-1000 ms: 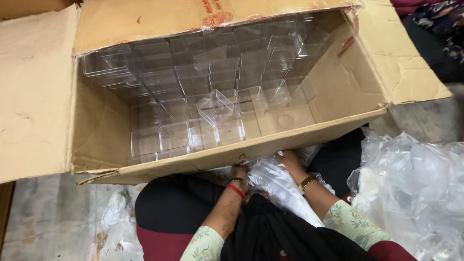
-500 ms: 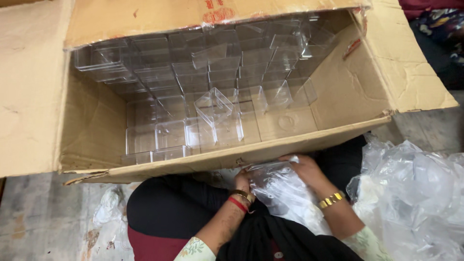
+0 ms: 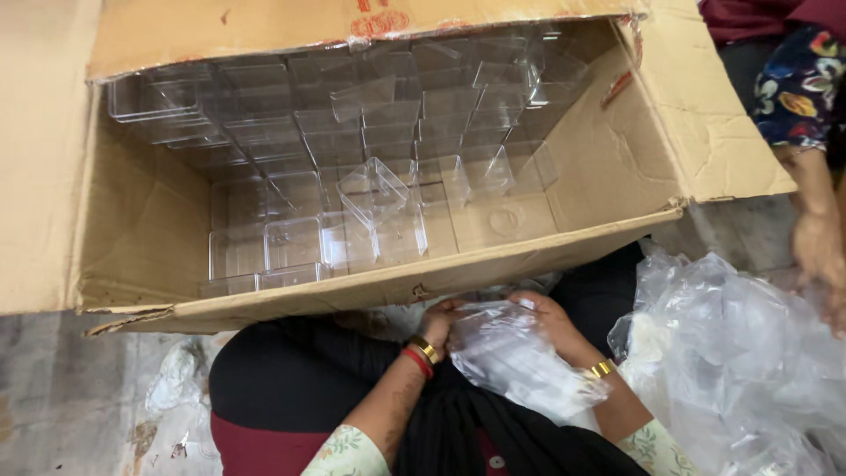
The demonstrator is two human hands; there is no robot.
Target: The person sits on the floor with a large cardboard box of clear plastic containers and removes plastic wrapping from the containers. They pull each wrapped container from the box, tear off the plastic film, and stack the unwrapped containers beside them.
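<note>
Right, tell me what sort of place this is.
Probably a small packing workshop, worked at floor level. A big cardboard carton holds rows of clear plastic boxes. The left hand and right hand hold a clear plastic bag, with a heap of plastic bags alongside.

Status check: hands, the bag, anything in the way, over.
Left hand and right hand both grip clear plastic bag. Cardboard box of clear containers directly ahead.

Both hands lower and nearer the lap, clear plastic bag [image 3: 520, 357] now pulled open — another person's hand [image 3: 820, 251] entered at right
</note>
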